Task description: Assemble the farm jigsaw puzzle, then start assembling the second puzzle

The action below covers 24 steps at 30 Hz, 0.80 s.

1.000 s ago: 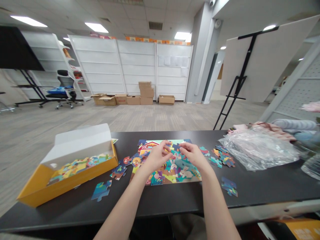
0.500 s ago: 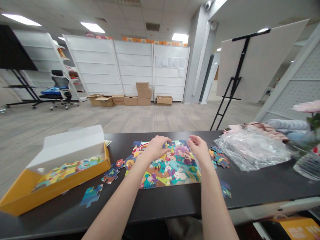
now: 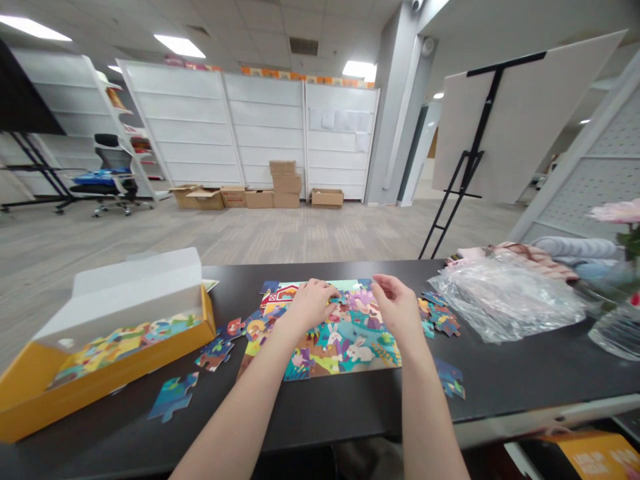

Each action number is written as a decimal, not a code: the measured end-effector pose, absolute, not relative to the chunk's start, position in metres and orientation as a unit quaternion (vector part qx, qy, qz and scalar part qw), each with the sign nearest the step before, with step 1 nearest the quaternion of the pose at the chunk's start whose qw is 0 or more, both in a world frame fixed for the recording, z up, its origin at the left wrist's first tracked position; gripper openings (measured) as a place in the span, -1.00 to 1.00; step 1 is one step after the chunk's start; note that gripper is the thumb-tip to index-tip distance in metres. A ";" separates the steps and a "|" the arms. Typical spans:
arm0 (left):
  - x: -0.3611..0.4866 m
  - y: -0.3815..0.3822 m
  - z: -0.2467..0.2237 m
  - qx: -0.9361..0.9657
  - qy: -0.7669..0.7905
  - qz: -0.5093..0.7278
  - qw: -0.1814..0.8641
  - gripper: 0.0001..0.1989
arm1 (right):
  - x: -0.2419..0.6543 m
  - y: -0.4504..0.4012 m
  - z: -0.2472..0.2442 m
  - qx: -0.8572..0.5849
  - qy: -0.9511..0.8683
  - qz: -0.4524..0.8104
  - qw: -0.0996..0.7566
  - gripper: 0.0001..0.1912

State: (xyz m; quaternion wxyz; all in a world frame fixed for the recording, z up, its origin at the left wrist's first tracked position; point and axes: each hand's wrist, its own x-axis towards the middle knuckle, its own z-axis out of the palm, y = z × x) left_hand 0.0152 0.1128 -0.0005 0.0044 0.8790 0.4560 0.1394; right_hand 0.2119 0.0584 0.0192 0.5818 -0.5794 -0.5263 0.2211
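Note:
A colourful jigsaw puzzle (image 3: pixel 345 337) with rabbits and a red barn lies mostly joined on the black table. My left hand (image 3: pixel 315 303) rests palm down over its upper middle, fingers slightly bent and apart, covering some pieces. Over the puzzle's upper right edge is my right hand (image 3: pixel 395 300), thumb and forefinger a little apart, with nothing visible between them. Loose puzzle pieces (image 3: pixel 216 352) lie left of the puzzle, one larger piece (image 3: pixel 173 397) nearer the front. More loose pieces (image 3: pixel 443 317) sit just right of my right hand, and another piece (image 3: pixel 450 379) lies beside my right forearm.
An open yellow box (image 3: pixel 150 360) with puzzle pieces inside stands at the left. Clear plastic wrapping (image 3: pixel 505 300) lies on the table (image 3: pixel 350 413) at the right, near folded cloths (image 3: pixel 535 257) and a glass vase (image 3: pixel 620 330). Beyond the table stands an easel (image 3: pixel 465 170).
My left hand has lowered and flattened slightly onto the puzzle. My right hand has shifted a little, its thumb and fingers drawing closer together. The whole view has moved slightly.

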 end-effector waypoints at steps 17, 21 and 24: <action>-0.001 0.119 -0.004 0.864 0.476 0.162 0.014 -0.54 | 0.218 0.050 0.019 -0.630 -0.589 0.166 0.479 -0.61; -0.005 0.123 -0.007 0.855 0.493 0.157 0.014 -0.45 | 0.216 0.050 0.018 -0.632 -0.622 0.164 0.432 -0.65; -0.005 0.126 -0.009 0.859 0.490 0.147 0.011 -0.59 | 0.215 0.049 0.017 -0.637 -0.639 0.157 0.401 -0.68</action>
